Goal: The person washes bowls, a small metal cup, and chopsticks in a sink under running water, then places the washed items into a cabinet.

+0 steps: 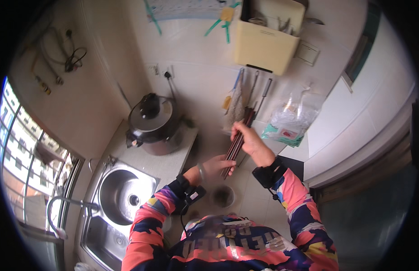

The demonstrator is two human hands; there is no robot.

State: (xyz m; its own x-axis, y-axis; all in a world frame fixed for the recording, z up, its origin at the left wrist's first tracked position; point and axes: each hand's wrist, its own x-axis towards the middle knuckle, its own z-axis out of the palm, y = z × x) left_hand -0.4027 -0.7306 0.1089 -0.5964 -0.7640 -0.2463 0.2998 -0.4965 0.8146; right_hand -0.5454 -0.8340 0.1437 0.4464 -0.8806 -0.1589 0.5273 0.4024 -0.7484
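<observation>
A bundle of dark reddish-brown chopsticks [234, 146] slants between my two hands in front of me. My right hand [249, 137] is closed around its upper part. Lower down, my left hand [220, 166] grips the bundle near its bottom end, thumb across the sticks. Above the bundle, a cream wall-mounted utensil holder [267, 45] has its lid up, with metal utensils inside. Beneath the holder hang a knitted cloth [237, 103] and long-handled tools, close behind the upper ends of the chopsticks.
At left, a double-bowl steel sink [102, 233] with a grey faucet [69, 200] sits below a barred window. An electric pressure cooker [155, 125] stands on the counter [167, 166]. Plastic bags [292, 117] hang at right. A round bin [223, 196] is on the floor.
</observation>
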